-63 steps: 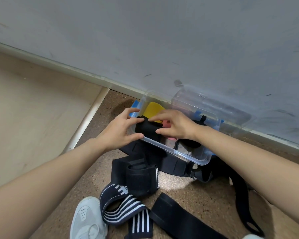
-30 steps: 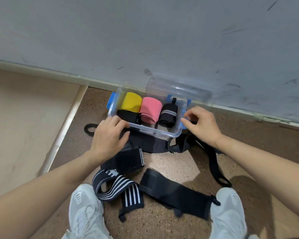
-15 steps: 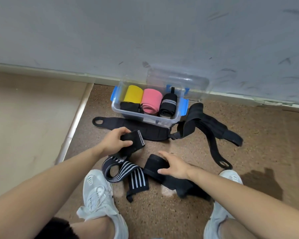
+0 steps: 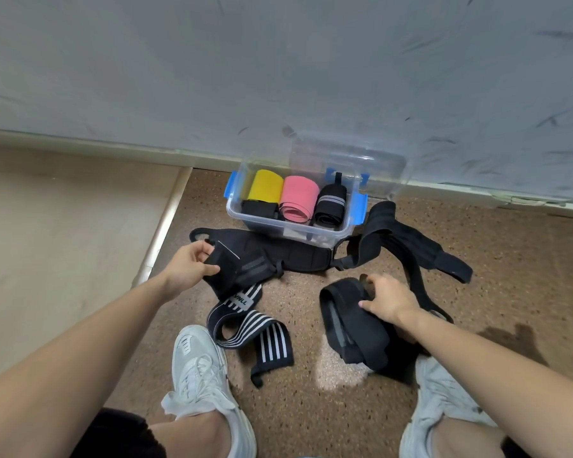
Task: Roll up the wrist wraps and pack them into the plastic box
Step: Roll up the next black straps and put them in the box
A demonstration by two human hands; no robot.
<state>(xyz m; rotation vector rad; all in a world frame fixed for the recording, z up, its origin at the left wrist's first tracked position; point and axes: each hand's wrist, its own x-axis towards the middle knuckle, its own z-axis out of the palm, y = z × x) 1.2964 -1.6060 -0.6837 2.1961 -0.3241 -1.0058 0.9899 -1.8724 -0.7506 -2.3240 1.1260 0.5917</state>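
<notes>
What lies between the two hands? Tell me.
In the head view: the black wrap the left hand grips, then bare speckled floor, then the folded black wrap the right hand holds. A striped wrap lies nearer the person.

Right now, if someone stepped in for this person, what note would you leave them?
Left hand grip pinches a black wrap; right hand grip holds a second black wrap. Neither is rolled yet.
Done: plastic box holds yellow roll, pink roll, striped black roll, plain black roll.
Left: roll these, the striped wrap and long black wraps on the floor, then pack.
</notes>
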